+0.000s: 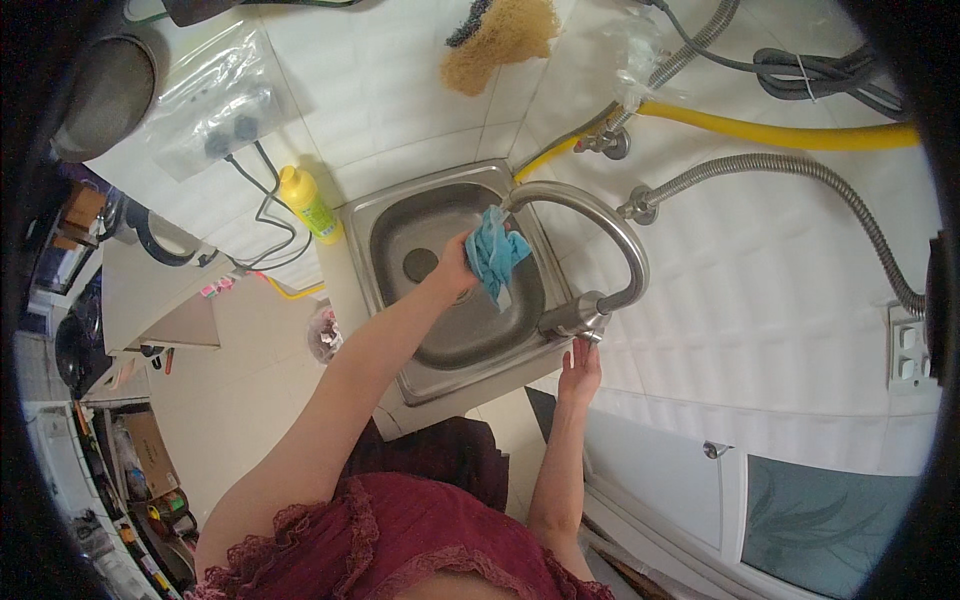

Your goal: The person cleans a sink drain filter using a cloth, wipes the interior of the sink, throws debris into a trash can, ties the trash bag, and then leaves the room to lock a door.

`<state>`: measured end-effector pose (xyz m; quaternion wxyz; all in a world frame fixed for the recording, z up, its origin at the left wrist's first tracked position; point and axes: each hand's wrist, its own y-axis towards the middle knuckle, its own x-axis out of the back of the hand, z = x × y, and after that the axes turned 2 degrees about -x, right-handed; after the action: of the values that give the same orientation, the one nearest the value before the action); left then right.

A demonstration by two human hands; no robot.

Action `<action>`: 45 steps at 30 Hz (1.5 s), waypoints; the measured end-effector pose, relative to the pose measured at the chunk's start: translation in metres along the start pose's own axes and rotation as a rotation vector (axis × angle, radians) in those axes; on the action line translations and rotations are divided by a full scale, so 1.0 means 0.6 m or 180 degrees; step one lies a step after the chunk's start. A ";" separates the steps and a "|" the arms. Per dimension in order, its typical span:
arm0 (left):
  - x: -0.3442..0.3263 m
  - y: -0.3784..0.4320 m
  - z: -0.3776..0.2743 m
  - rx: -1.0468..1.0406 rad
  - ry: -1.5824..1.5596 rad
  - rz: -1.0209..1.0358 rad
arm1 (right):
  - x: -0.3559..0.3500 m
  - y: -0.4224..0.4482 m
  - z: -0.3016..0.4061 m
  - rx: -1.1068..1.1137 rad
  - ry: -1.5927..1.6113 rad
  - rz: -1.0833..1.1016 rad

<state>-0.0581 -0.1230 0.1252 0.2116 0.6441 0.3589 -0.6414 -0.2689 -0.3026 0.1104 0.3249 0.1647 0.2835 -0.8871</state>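
Note:
My left hand (459,264) reaches over the stainless steel sink (390,315) and grips a crumpled blue cloth (495,251). The cloth hangs right below the outlet of the curved metal faucet (634,247), and part of my fingers is hidden behind it. A pale, see-through streak shows under the cloth; whether it is running water, I cannot tell. At the sink's right edge my right hand (580,379) is raised with its fingers extended. Its fingertips meet the faucet's lever (592,334) from below, without closing around it.
A yellow bottle (309,204) stands left of the sink. Beside it, black cables (262,206) run down from a plastic-covered outlet (231,135). On the right wall are a flexible metal hose (810,169), a yellow hose (780,135) and a switch plate (905,352). A bagged bin (325,334) sits on the floor.

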 end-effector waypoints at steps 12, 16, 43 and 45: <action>0.007 -0.003 -0.024 -0.0110 0.0081 -0.0485 | -0.206 -0.044 -0.054 -0.0991 0.0244 0.1689; 0.067 0.011 -0.027 -0.0212 -0.0195 -0.0585 | -0.371 0.058 -0.064 -0.1463 0.1159 0.1848; 0.250 0.015 0.103 -0.0810 -0.0450 -0.0922 | -0.383 0.154 -0.331 0.1617 -0.6707 0.2751; 0.247 0.021 0.090 -0.0871 -0.0503 -0.0865 | -0.380 0.156 -0.281 0.1503 -0.5980 0.2718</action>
<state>-0.0971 -0.1425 -0.0270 0.2362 0.5027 0.5085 -0.6579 -0.0206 -0.1482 0.0497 0.6584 -0.4427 -0.3427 -0.5031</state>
